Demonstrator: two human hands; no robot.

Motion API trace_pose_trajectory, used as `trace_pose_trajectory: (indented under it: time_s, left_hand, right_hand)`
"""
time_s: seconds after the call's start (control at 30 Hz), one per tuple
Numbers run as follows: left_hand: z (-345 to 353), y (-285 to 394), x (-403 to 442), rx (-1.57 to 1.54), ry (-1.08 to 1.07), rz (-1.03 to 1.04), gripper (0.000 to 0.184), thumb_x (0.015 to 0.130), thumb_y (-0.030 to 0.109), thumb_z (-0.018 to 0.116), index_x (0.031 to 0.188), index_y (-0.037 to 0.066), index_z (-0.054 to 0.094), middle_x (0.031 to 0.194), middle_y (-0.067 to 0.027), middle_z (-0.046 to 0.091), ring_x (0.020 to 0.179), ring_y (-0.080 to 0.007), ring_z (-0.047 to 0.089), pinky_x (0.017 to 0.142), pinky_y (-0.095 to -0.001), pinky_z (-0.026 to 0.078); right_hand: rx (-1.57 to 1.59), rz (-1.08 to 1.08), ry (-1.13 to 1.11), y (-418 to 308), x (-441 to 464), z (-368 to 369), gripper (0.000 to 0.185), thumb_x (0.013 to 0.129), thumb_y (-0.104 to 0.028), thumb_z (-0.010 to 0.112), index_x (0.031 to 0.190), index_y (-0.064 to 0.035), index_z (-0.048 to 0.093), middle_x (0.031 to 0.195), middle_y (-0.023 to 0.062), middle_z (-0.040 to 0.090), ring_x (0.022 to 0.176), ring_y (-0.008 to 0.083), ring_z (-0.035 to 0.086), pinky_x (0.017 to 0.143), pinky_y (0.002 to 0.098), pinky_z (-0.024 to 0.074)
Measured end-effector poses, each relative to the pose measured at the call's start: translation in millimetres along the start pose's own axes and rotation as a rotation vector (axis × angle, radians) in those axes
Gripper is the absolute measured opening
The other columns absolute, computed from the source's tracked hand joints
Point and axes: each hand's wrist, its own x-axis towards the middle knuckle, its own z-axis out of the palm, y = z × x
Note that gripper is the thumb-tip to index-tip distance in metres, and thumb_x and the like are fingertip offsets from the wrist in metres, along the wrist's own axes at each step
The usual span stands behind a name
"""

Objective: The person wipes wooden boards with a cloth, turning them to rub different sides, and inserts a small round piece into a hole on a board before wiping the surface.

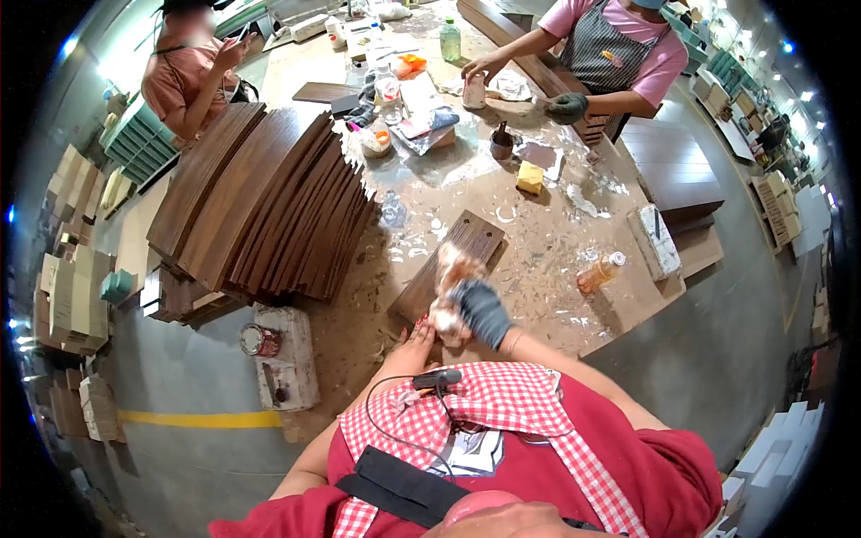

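Note:
A dark brown wooden board [471, 235] with small holes near its far end lies at a slant on the worktable [547, 305]. My right hand [482, 312], in a grey glove, is closed on a crumpled, stained cloth [456, 269] that lies over the board. My left hand [414, 345] is bare and rests at the board's near end, fingers apart. Part of the board is hidden under the cloth. To the left stands a large stack of brown boards [260, 197].
A plastic bottle [599, 273] and a white block [653, 242] are at the right. Ahead are a yellow sponge [530, 177], a dark cup [501, 143] and a green bottle [450, 40]. Co-workers stand beyond the table; one reaches over it. A tin [259, 340] sits lower left.

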Motion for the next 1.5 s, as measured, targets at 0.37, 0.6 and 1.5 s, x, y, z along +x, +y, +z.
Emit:
trace_pose_trajectory:
  time_s: [0.37,0.6,1.5]
  left_hand:
    - [-39,17,0,-0.324,0.413,-0.167,0.073,0.086,0.035,0.07,0.145,0.003,0.042,0.156,-0.0255,0.026,0.148,-0.0351,0.02,0.119,-0.049,0.016]
    - [-25,15,31,-0.073,0.484,-0.274,0.1,0.067,0.05,0.083,0.149,0.014,0.039,0.153,-0.0334,0.021,0.143,-0.0489,0.018,0.119,-0.0537,0.011]
    - [-14,2,24,-1.218,0.502,0.065,0.038,0.099,0.008,0.049,0.137,0.002,0.047,0.129,-0.0143,0.059,0.113,-0.0231,0.061,0.098,-0.0357,0.051]
  right_hand:
    - [0.887,0.304,-0.246,-5,-58,-99,0.036,0.085,-0.01,0.074,0.12,-0.0074,0.066,0.114,0.008,0.065,0.104,0.0206,0.061,0.093,0.0342,0.0496]
    - [1.119,0.541,-0.002,0,-54,-120,0.049,0.086,-0.012,0.076,0.131,-0.0036,0.057,0.118,0.005,0.063,0.107,0.0144,0.058,0.094,0.0289,0.0497]
    - [-0.16,-0.036,-0.068,-73,32,-48,0.06,0.092,-0.054,0.046,0.136,-0.0131,0.054,0.142,0.0168,0.048,0.138,0.0367,0.032,0.119,0.0587,0.001]
